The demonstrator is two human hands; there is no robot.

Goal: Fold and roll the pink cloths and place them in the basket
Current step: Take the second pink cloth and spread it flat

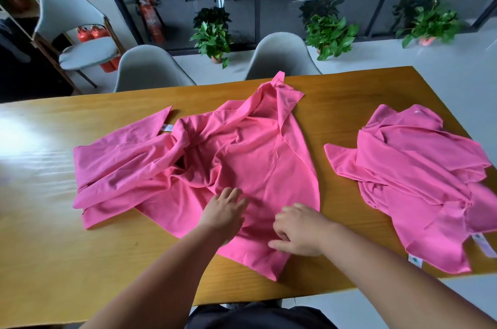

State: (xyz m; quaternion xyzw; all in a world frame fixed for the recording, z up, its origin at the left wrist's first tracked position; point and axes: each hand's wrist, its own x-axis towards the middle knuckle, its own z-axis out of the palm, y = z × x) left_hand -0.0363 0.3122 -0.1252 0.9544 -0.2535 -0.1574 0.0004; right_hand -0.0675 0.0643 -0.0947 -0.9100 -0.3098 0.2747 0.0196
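Big pink cloth (250,151) lies crumpled in middle of wooden tabletop (53,248), spread out to left. Left hand (224,211) flat on it, fingers straight, pressing near part. Right hand (298,231) just beside, fingers curled, pinching same cloth near its edge. Second pink pile (419,175) lies at right, apart from first. Grey chairs (150,67) at far side
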